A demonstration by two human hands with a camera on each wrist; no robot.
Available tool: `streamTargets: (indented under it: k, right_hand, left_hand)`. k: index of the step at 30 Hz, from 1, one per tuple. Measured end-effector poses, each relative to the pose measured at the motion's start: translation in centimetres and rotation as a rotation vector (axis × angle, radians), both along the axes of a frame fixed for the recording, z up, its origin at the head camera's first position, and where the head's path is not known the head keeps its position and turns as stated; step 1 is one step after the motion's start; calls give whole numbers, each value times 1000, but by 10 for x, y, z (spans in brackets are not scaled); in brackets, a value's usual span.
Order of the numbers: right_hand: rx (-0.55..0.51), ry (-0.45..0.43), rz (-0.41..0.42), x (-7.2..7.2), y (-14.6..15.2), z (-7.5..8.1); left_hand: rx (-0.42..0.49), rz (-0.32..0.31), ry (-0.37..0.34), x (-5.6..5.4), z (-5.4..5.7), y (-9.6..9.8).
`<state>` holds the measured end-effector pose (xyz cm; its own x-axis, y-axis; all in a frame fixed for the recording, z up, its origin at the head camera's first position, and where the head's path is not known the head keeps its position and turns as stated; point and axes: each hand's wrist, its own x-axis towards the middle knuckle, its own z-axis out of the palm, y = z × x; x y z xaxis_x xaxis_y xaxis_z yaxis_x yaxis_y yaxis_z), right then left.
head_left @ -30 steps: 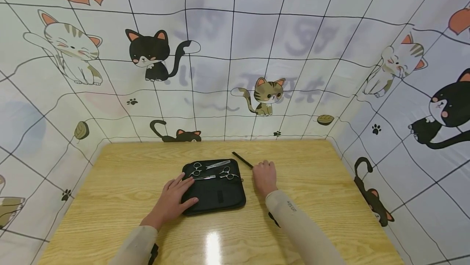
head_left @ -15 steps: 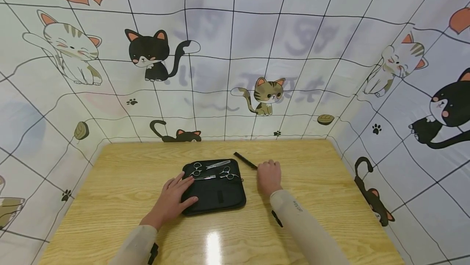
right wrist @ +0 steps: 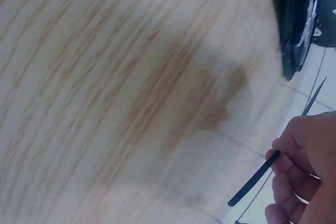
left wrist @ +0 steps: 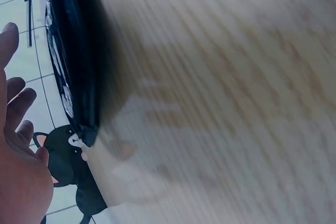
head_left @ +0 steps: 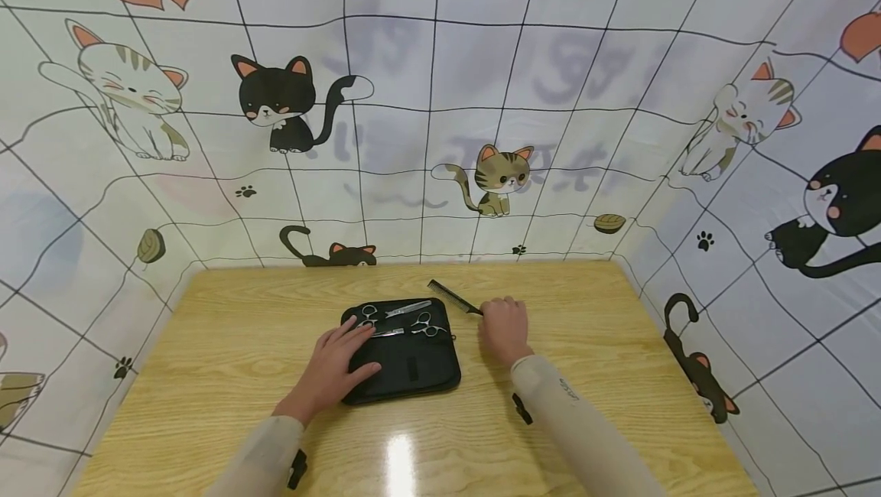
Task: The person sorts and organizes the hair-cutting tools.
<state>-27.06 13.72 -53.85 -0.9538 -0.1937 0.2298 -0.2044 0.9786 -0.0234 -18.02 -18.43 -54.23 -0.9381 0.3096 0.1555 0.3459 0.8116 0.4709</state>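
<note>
A black comb with a thin tail slants up and left from my right hand, which pinches it. In the right wrist view the comb's tail sticks out past the curled fingers. My left hand spreads over the left side of a black case, its fingers loosely extended. The left wrist view shows a gap between those fingers and the case. Silver scissors and a second pair lie on the case's upper half. The left fingertips overlap one finger loop in the head view.
A wooden table carries the case. Cloth walls printed with cats and grid lines rise along its back and sides. Dark straps are on both wrists.
The right hand has drawn right with the comb, whose teeth have turned into view. The left hand has shifted slightly right and up over the case.
</note>
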Motion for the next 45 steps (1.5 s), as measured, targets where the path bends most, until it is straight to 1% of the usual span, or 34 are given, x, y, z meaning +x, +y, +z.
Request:
streamTargets:
  k: [3,8,10,13,15,17,23,25,28,31,36,41,45]
  right_hand:
    - [-28,28,43,2,-5,3]
    - [-32,81,125,7,-17,8]
    - [-24,99,158,9,-22,10]
    - [-8,119,213,15,-29,12]
    - [0,124,249,19,-33,13]
    - [8,120,282,23,-36,15]
    - [41,99,357,29,-44,17]
    - [43,83,374,30,-47,19]
    - [40,54,390,33,-50,21]
    - [55,45,407,35,-54,23]
    - [63,63,449,40,-57,26]
    - [59,79,490,44,-60,29]
    - [71,90,499,46,-61,30]
  left_hand:
    - [17,2,2,-1,5,6]
    - [33,6,50,-3,11,16]
    - [45,5,83,-5,13,21]
    - [60,2,153,-7,15,28]
    - [64,-2,203,-8,16,32]
    - [57,-2,232,-9,17,36]
    - [1,-5,259,-10,19,43]
    - [-4,-10,264,-11,19,44]
    - [-22,-12,258,-11,20,46]
    - [-59,-6,249,-11,19,46]
    - [-120,-4,261,-13,17,47]
    - [-118,-26,304,-14,16,49]
    - [-120,-34,326,-14,15,51]
